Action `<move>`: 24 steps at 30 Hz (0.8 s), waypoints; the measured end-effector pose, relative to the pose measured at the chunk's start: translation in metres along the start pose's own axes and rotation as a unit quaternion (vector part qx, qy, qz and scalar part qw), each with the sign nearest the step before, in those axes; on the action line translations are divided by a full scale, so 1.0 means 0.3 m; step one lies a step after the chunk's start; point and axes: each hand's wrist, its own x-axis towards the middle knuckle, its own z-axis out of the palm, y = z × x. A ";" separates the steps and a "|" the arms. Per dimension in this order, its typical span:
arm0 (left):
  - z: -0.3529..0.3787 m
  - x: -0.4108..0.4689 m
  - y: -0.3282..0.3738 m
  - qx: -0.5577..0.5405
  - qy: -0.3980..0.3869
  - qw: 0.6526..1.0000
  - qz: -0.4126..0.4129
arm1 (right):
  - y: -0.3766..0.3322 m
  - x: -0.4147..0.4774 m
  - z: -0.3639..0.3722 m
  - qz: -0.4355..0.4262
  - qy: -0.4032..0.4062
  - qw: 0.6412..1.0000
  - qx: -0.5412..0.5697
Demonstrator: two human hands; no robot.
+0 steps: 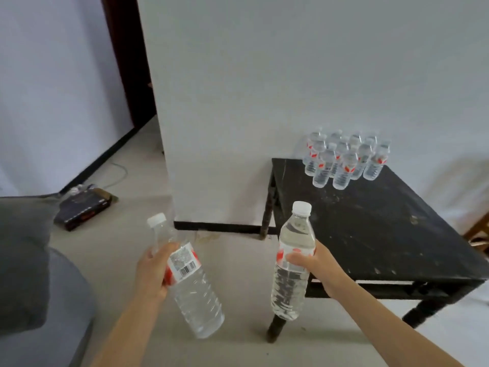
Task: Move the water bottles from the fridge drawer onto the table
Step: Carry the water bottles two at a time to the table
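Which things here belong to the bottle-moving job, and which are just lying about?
Job: tilted bottle in the left hand; upright bottle in the right hand; group of bottles on the black table.
Lying about: dark box on the floor; grey cushion at the left.

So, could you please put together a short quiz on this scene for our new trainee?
1. True or false: the bottle in the left hand is held upright.
2. Where on the black table does the group of bottles stand? A) at the near edge B) at the far corner by the wall C) spread all over
3. What does the right hand hold, and what colour is its cap?
Key: 1 false, it is tilted; 2 B; 3 a water bottle, white cap.
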 end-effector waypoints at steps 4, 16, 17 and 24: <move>0.191 0.184 0.048 0.022 -0.061 0.998 0.017 | 0.039 0.176 -0.111 0.026 0.068 0.997 0.011; 0.600 0.830 0.240 0.028 -0.112 0.992 0.046 | -0.035 0.861 -0.240 0.037 0.137 0.987 0.078; 0.625 0.876 0.240 0.033 -0.117 0.992 0.037 | -0.036 0.903 -0.239 0.039 0.136 0.987 0.074; 0.910 1.256 0.239 0.145 -0.163 0.974 0.066 | -0.032 1.209 -0.244 0.063 0.200 0.974 0.081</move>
